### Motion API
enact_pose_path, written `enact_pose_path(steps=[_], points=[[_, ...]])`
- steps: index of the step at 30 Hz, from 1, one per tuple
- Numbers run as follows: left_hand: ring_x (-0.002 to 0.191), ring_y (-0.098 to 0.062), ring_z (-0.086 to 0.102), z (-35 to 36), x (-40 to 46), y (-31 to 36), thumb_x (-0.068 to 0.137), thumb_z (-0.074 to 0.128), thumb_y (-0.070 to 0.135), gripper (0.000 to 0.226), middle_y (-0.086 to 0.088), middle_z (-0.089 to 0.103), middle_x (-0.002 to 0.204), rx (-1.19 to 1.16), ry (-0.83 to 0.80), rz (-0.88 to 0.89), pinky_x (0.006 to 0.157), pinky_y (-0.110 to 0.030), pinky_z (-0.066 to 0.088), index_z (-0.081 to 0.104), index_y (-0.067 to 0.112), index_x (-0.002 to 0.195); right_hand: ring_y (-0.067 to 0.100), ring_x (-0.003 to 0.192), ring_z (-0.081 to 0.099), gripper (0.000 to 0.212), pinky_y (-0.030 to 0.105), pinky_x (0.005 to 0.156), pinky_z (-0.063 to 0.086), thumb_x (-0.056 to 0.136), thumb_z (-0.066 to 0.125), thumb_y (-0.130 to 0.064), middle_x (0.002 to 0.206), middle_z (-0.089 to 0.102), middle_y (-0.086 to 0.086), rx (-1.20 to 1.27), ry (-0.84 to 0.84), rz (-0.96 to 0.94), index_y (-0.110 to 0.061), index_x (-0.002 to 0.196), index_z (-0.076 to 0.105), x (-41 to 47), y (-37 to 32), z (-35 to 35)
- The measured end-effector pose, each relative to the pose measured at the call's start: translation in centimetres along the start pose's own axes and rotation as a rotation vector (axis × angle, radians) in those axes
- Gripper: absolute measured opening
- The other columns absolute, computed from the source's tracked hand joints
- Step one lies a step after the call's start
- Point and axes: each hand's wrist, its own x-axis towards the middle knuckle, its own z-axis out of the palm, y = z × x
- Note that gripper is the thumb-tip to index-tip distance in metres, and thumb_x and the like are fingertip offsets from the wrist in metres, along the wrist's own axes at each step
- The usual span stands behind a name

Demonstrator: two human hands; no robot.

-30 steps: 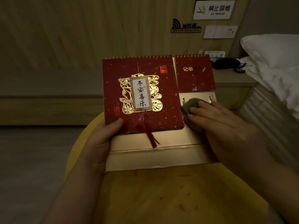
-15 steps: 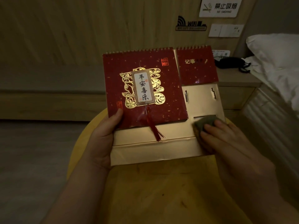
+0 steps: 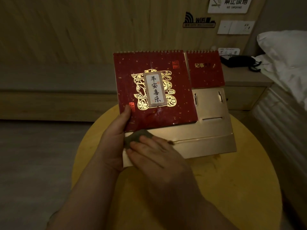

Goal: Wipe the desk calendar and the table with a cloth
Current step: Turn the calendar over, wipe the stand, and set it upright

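The desk calendar (image 3: pixel 154 90), red covers over a gold base, is held tilted above the round yellow desk (image 3: pixel 232 188). The left hand (image 3: pixel 113 140) grips its left edge, thumb curled onto the red cover. The right hand (image 3: pixel 149 153) lies with fingers nearly straight, pressing a dark cloth (image 3: pixel 136 137) flat against the near-left corner of the gold base, just beside the left hand. Judging by this, the work sits within the calendar stage: the cloth is on the base, and nothing shows whether the red covers are finished. The desk itself looks not yet wiped; faint specks show on its surface.
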Motion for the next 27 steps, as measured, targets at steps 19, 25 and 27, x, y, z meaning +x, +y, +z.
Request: enact_pose_path(steps=[19,25,27], points=[[0.098,-0.031,0.080,-1.6,-0.1,0.5,0.087,0.069,0.050,0.041,-0.011,0.082,0.112,-0.043,-0.017,0.077,0.073,-0.045,0.065,0.084,0.020,0.110,0.017,0.140,0.055,0.039,0.053,0.118,0.043,0.093,0.064,-0.002,0.139,0.066,0.002,-0.166,0.019,0.236,-0.016,0.129,0.071,-6.0,11.5,-10.4],[0.099,-0.032,0.080,-0.9,0.0,0.3,0.089,0.065,0.050,0.042,-0.013,0.080,0.116,-0.052,0.016,0.054,0.072,-0.045,0.065,0.083,0.020,0.112,0.017,0.135,0.058,0.034,0.043,0.119,0.042,0.098,0.053,-0.012,0.135,0.069,0.003,-0.153,-0.024,0.155,-0.013,0.125,0.074,-4.6,7.7,-8.1],[0.100,-0.033,0.079,-0.6,-0.1,0.1,0.089,0.065,0.050,0.044,-0.014,0.079,0.118,-0.051,0.013,0.030,0.074,-0.047,0.065,0.082,0.019,0.115,0.018,0.132,0.061,0.034,0.041,0.116,0.045,0.096,0.057,-0.008,0.133,0.071,0.003,-0.115,-0.051,0.114,-0.012,0.124,0.075,-3.8,6.0,-6.5]])
